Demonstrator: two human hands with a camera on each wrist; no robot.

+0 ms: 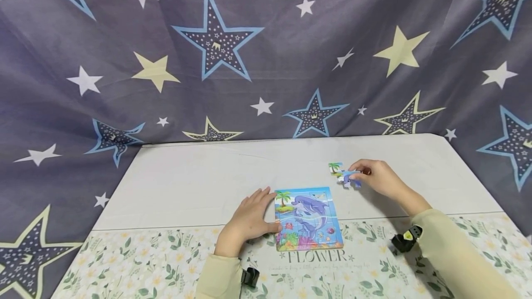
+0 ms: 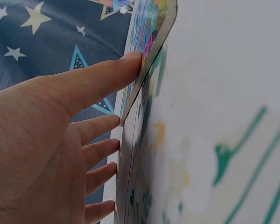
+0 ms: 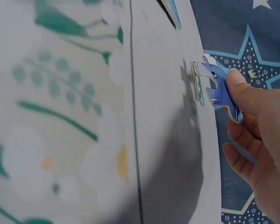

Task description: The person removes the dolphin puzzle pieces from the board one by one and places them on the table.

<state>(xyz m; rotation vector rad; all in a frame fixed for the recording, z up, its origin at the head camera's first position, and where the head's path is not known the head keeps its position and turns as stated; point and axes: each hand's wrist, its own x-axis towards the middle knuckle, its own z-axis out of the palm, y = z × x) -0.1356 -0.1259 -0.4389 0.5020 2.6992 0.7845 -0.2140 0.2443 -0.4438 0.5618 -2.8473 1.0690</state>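
Note:
A square jigsaw puzzle with a dolphin, palm tree and sea creatures lies flat, its picture looking filled in. My left hand lies along its left side, fingers extended; the thumb touches the board's edge in the left wrist view. Beyond the puzzle's far right corner, my right hand pinches a blue and purple puzzle piece between thumb and fingers. Just left of that piece, a palm-tree puzzle piece is visible. Beneath the held piece, several piece edges show in the right wrist view.
The table has a plain white far part and a floral-printed near part with the word FLOWER below the puzzle. A dark star-patterned curtain hangs right behind the table. Black straps sit near both wrists.

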